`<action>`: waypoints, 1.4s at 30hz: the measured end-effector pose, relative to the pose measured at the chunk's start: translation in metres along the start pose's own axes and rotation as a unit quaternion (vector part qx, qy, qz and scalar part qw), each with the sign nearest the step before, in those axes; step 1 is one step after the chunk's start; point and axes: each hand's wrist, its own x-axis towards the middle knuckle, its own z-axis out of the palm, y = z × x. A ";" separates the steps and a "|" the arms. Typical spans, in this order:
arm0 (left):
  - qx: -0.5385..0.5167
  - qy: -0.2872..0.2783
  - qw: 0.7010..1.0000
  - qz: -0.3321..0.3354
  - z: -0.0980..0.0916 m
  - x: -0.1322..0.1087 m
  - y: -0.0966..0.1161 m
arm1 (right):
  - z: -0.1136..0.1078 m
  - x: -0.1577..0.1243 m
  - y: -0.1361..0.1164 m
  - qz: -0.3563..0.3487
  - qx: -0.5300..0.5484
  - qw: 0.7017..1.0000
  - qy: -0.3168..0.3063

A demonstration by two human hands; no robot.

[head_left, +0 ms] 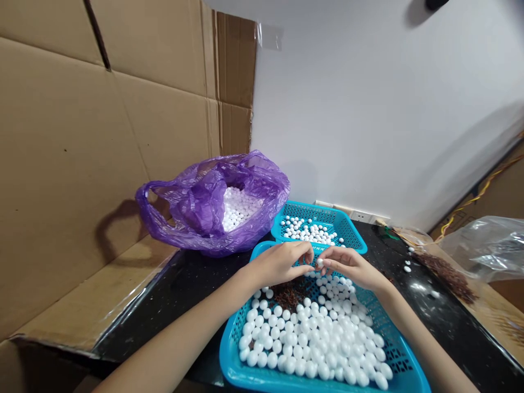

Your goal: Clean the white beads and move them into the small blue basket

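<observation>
A blue plastic basket (pixel 232 364) in front of me holds several white beads (pixel 311 338) and a small heap of dark brown bits (pixel 289 295). My left hand (pixel 282 263) and my right hand (pixel 347 265) meet over its far end. The fingertips of both hands pinch one white bead (pixel 320 263) between them. A second, smaller blue basket (pixel 347 221) behind the first holds fewer white beads. To its left stands a purple plastic bag (pixel 192 210), open at the top and full of white beads.
Everything stands on a black tabletop (pixel 184 284). Brown cardboard sheets (pixel 82 153) wall off the left side. At the right lie a clear plastic bag (pixel 487 245), a strip of dark brown bits (pixel 448 273) and a few stray beads (pixel 407 267). A white wall stands behind.
</observation>
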 end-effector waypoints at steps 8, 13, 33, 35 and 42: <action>0.010 0.006 0.999 0.035 0.000 0.001 0.000 | -0.001 -0.002 0.001 -0.002 0.054 0.998 -0.021; -0.006 0.012 0.999 0.029 0.000 0.000 0.001 | -0.001 -0.001 0.001 0.000 0.029 0.999 -0.022; -0.063 0.027 0.994 -0.083 0.002 0.000 0.001 | 0.005 -0.006 -0.004 -0.053 -0.150 0.986 0.039; -0.059 0.044 0.992 -0.106 0.003 0.000 0.000 | 0.005 -0.006 -0.005 -0.070 -0.196 0.975 0.079; -0.059 0.116 0.977 -0.167 0.006 0.001 -0.001 | 0.018 0.009 -0.012 -0.068 -0.316 0.940 0.111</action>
